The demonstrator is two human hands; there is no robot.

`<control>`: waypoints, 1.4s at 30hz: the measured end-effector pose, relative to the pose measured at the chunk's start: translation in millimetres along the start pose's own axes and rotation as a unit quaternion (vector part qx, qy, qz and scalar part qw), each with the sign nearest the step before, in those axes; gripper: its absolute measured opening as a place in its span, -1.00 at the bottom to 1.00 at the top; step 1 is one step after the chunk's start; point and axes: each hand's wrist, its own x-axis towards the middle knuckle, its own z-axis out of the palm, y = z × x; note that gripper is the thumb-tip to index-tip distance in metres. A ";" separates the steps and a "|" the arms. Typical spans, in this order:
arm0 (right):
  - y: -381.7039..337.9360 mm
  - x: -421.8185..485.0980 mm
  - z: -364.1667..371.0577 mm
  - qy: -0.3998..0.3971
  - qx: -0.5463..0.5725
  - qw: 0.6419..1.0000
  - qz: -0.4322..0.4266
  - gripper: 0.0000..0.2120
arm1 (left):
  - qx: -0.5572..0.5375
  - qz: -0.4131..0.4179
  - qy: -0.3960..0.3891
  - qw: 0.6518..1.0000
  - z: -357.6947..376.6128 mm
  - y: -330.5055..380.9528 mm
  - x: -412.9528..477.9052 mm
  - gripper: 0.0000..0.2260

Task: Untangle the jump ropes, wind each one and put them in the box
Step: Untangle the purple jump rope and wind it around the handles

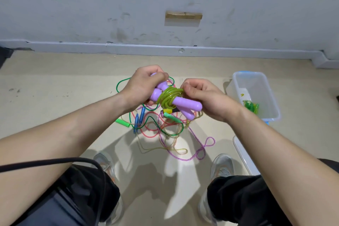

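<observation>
We log left grip (145,84) curled round purple handles (185,103) | right grip (203,95) pinching yellow-green rope coil (168,98) | handle axis upper-left to lower-right | box (256,86) frame right, nearer right grip

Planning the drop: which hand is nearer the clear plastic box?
Right. The right hand is beside the clear plastic box; the left hand grips the purple-handled jump rope farther off.

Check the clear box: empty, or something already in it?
Not empty: a bundled green rope lies at the near end of the clear box.
</observation>
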 end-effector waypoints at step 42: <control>42.2 -2.0 28.3 0.105 0.024 0.989 0.100 -0.61 | -0.118 -0.005 0.099 0.988 0.9 4.4 5.3 -0.93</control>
